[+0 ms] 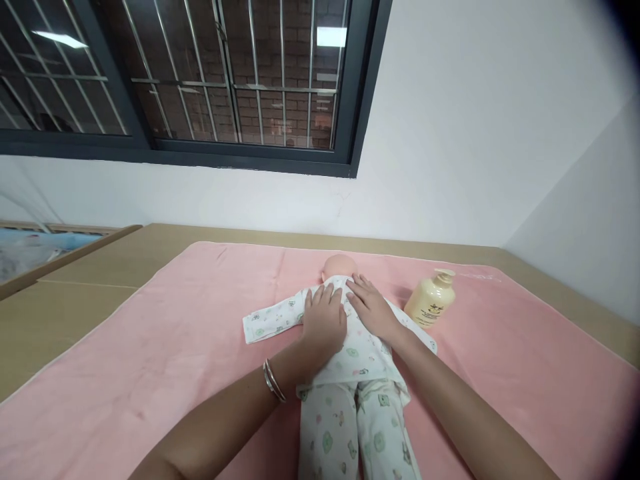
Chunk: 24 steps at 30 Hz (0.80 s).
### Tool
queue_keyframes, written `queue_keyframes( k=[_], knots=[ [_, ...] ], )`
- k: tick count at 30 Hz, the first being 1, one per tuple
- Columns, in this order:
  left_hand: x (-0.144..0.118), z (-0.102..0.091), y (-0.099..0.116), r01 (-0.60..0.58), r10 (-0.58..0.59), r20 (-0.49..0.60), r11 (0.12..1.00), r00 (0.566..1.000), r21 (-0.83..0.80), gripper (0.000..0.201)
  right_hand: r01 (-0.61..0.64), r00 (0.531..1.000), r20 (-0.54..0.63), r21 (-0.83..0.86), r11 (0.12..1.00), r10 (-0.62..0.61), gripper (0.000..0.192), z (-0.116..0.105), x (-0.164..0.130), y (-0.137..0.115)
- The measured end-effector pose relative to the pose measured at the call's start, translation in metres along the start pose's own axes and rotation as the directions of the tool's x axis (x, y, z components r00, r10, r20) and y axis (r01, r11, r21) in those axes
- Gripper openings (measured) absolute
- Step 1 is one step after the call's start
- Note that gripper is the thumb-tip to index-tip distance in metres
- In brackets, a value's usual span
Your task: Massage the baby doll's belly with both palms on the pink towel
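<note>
A baby doll [340, 265] lies on a pink mat, its head toward the wall. It wears a white printed top [353, 353] with long sleeves spread to both sides, and matching printed trousers [330, 430]. My left hand [324, 320] rests flat on the left side of the doll's chest, fingers stretched toward its shoulder. Across from it, my right hand [374, 310] lies flat on the upper right chest, fingers extended. Both palms touch the top's cloth, and neither hand grips anything. The doll's face cannot be made out.
A cream-yellow pump bottle [431, 299] stands to the right of the doll, close to its sleeve. The pink mat [200, 320] covers a wooden surface [95, 283] with a raised left edge. Behind are a white wall [440, 133] and a dark-framed window [245, 157] with bars.
</note>
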<state>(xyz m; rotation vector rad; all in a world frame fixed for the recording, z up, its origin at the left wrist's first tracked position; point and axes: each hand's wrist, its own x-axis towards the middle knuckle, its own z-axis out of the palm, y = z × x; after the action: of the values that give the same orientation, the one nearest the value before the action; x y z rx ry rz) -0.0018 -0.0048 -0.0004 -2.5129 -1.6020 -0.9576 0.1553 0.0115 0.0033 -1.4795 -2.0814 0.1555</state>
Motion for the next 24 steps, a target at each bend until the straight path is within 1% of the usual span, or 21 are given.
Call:
queue_keyframes(
  k=[2, 3, 5, 8, 10, 12, 15, 19, 22, 24],
  knots=[
    [-0.001, 0.001, 0.002, -0.004, 0.004, -0.006, 1.0, 1.0, -0.015, 0.042, -0.032, 0.999, 0.011, -0.045, 0.998, 0.033, 0.049, 0.0, 0.002, 0.003],
    [0.0, 0.001, 0.001, 0.01, -0.01, 0.001, 0.999, 1.0, -0.037, 0.042, -0.037, 0.999, 0.016, -0.077, 0.996, 0.038, 0.05, 0.0, 0.002, 0.001],
    [0.006, 0.003, -0.005, 0.059, -0.056, 0.032, 0.993, 0.998, -0.103, 0.043, -0.035, 0.999, 0.021, -0.144, 0.989, 0.039, 0.049, 0.0, -0.003, -0.01],
    [0.016, 0.007, -0.02, 0.164, -0.147, 0.091, 0.962, 0.985, -0.217, 0.045, -0.024, 1.0, 0.013, -0.218, 0.976, 0.027, 0.047, 0.001, -0.015, -0.036],
    [0.02, 0.011, -0.028, 0.218, -0.194, 0.111, 0.937, 0.975, -0.275, 0.048, -0.01, 1.0, 0.003, -0.23, 0.973, 0.011, 0.046, 0.0, -0.023, -0.049],
    [0.02, 0.014, -0.03, 0.23, -0.212, 0.091, 0.924, 0.973, -0.305, 0.05, -0.006, 1.0, -0.004, -0.201, 0.98, 0.005, 0.045, -0.001, -0.027, -0.055],
    [0.015, 0.015, -0.024, 0.194, -0.195, 0.025, 0.937, 0.98, -0.291, 0.051, -0.014, 1.0, -0.008, -0.09, 0.996, 0.013, 0.043, -0.002, -0.023, -0.047],
    [0.007, 0.01, -0.009, 0.119, -0.119, 0.01, 0.971, 0.993, -0.208, 0.05, -0.02, 1.0, 0.014, 0.045, 0.999, 0.019, 0.052, 0.0, -0.008, -0.02],
    [0.003, 0.006, -0.003, 0.078, -0.078, 0.005, 0.983, 0.997, -0.165, 0.05, -0.023, 0.999, 0.031, 0.098, 0.995, 0.02, 0.059, 0.003, -0.001, -0.005],
    [0.002, 0.005, -0.002, 0.069, -0.07, -0.001, 0.985, 0.998, -0.156, 0.049, -0.017, 0.999, 0.035, 0.1, 0.995, 0.014, 0.061, 0.004, 0.0, -0.002]
  ],
)
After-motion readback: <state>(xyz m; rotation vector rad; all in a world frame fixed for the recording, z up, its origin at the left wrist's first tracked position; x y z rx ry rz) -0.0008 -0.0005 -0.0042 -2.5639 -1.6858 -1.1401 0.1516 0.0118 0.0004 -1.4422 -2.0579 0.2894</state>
